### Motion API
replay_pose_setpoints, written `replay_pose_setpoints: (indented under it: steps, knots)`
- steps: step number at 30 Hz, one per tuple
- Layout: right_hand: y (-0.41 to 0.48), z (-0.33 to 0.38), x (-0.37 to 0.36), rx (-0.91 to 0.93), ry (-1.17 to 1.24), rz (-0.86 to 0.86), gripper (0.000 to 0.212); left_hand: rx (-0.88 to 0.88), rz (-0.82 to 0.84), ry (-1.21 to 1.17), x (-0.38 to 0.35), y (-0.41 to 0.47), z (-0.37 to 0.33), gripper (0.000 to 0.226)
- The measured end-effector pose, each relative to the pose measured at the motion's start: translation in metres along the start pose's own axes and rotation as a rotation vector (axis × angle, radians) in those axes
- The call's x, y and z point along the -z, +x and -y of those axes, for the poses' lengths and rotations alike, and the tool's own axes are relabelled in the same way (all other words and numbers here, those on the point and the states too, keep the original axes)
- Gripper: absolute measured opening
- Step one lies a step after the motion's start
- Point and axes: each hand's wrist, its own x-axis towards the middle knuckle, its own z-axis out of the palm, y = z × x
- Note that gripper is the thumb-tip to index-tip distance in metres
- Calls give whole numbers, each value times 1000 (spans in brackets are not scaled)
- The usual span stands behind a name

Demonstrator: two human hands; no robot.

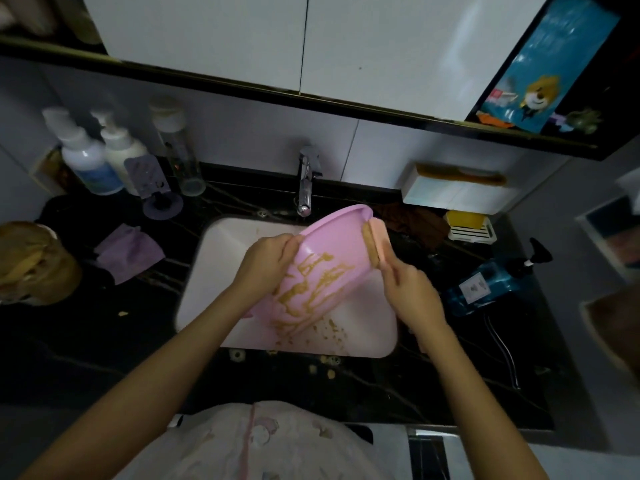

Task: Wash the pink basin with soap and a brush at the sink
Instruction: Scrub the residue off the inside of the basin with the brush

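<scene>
Hands on pink basin [322, 268] above sink [367, 327], brush [375, 242] at the rim

Head view: the pink basin was held tilted over the white sink, with one edge high near the faucet [306, 188] and the opposite edge low, close to the sink floor. The side turned to the camera carried yellow-brown smears. Small crumbs of the same colour lay on the sink floor just under the low edge, and a few more lay on the black countertop [104, 341] in front of the sink.

The left hand [266, 261] gripped the left edge of the basin, its fingers curled over the rim. The right hand [408, 289] held the lower end of the brush, fingers closed round it. The brush had a pale pink back and tan bristles, and the bristles were touching the upper right edge of the basin.

Left of the sink, a purple cloth [128, 252] lay crumpled on the countertop. Behind it, against the wall, stood two white pump bottles [104, 154] and a clear bottle [180, 154]. Right of the sink, a blue pump bottle [485, 285] lay on its side. Behind that, a yellow block [465, 220] sat on a white slatted dish [471, 233], and a brown cloth [415, 223] lay between the dish and the faucet. A comb [460, 176] rested on a white box [450, 195] fixed to the wall.
</scene>
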Motion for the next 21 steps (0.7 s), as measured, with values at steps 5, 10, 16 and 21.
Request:
replay_pose_setpoints:
  steps: [5, 10, 16, 21]
  knots:
    - [-32, 31, -24, 236, -18, 25, 53, 14, -20, 20, 5, 8, 3, 42]
    - [4, -12, -9, -53, 91, -18, 49, -17, -16, -27, 8, 9, 5, 41]
    - [-38, 29, -42, 303, 53, -19, 55, 58, -43, -89, 21, 11, 32, 59]
    - [3, -7, -28, -15, 147, -83, 51, 59, -52, -108, 21, 15, 36, 59]
